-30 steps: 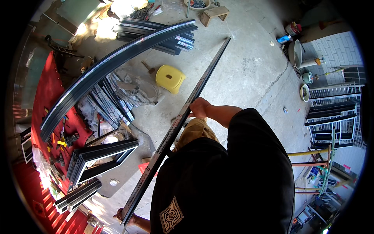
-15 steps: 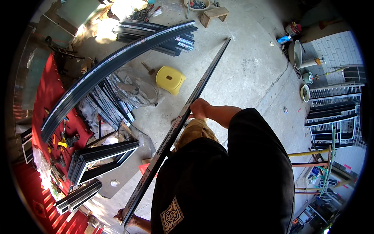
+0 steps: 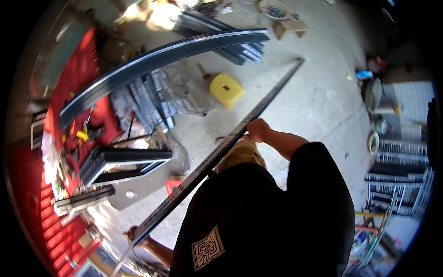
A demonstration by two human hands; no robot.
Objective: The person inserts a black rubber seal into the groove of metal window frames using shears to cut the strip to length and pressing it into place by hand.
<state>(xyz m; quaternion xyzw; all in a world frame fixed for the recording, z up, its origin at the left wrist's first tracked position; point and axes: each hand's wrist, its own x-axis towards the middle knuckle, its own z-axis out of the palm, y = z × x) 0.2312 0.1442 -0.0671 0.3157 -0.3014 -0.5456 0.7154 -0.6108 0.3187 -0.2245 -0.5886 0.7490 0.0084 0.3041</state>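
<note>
A long dark metal bar [image 3: 221, 147] was held level above the concrete floor [image 3: 314, 97] — the right hand [image 3: 256, 130] closed around its middle, the left hand [image 3: 134, 233] clasped near its rear end. Beyond the right grip lay a yellow stool [image 3: 226, 90]. The bar was judged stiff, heavy and unwieldy — best carried by two spaced holds.
</note>
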